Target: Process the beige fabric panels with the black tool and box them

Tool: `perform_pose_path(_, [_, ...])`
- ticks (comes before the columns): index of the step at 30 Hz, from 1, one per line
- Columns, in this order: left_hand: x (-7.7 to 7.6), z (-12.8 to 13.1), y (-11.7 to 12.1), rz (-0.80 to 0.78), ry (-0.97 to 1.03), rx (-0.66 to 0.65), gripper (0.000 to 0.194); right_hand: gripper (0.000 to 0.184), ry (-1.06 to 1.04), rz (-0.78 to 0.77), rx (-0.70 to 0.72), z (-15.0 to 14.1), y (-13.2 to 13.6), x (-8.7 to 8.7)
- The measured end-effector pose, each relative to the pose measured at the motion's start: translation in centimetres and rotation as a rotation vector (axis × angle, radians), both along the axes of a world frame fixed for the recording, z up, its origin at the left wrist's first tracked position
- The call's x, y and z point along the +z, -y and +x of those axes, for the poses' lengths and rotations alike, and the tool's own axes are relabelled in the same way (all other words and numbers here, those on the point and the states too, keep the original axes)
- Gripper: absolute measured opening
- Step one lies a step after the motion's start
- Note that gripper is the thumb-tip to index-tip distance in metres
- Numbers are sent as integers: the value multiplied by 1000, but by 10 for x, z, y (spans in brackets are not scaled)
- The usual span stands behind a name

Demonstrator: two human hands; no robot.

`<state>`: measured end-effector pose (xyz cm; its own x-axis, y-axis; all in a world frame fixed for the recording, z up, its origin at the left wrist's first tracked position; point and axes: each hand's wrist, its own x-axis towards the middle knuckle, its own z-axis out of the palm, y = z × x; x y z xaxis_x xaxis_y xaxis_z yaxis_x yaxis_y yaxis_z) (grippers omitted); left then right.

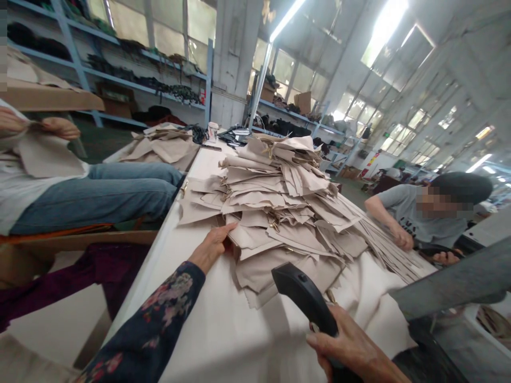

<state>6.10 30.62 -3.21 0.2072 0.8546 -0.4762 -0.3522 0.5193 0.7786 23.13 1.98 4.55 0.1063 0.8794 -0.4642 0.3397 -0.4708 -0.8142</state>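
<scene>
Nearest, at the lower right, the right hand [351, 340] is closed round the lower part of a black curved tool [305, 292]. The tool's long axis slants from the palm up and to the left, its blunt far end pointing away from the wearer, towards the near left side of the cloth pile [279, 202]. Further left, the left hand [213, 246] is nearly closed, thumb and fingers at the pile's left edge; how firmly they grip is unclear. Bare white table [203, 324] lies between the two forearms, and its left edge runs obliquely away past the pile. Loose pale cloth [369, 287] lies right of the tool, with a grey beam [455, 271] beyond it, narrowing the room on that side. The pile rises in uneven layers, corners jutting out. Past it on the left sits a person in jeans [112, 197]; on the right another person in a grey shirt [417, 210] leans in. Blue shelves [147, 85] stand furthest back
</scene>
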Motion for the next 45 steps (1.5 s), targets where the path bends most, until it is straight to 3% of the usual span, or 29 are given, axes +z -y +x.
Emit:
perform_pose_path(5, [-6, 4, 30, 100, -23, 102, 12, 33, 66, -35, 61, -6, 14, 3])
perform_pose_path(11, [-33, -41, 103, 223, -123, 86, 19, 17, 73, -103, 142, -14, 29, -5])
perform_pose_path(15, [-33, -62, 127, 266, -167, 40, 27, 13, 40, -108, 232, -30, 19, -10])
perform_pose_path(20, [-24, -61, 129, 294, -174, -9, 34, 15, 77, -111, 239, -55, -8, -16])
perform_pose_path(23, [-27, -60, 126, 310, -228, -19, 30, 19, 46, -65, 220, -59, -13, -17])
perform_pose_path(28, [-38, -63, 125, 351, -364, -40, 19, 23, 127, 21, 91, -48, 7, -5])
perform_pose_path(31, [-40, -64, 124, 395, -437, -44, 19, 23, 160, -17, 92, -47, 18, 6])
perform_pose_path(35, [-38, -65, 124, 469, -528, -54, 25, 21, 133, -112, 105, -54, 31, 15])
perform_pose_path(40, [-29, -65, 129, 544, -660, -55, 38, 21, 152, -84, 96, -60, 51, 33])
perform_pose_path(45, [-23, -63, 132, 618, -774, -79, 37, 21, 43, -163, 197, -71, 39, 30])
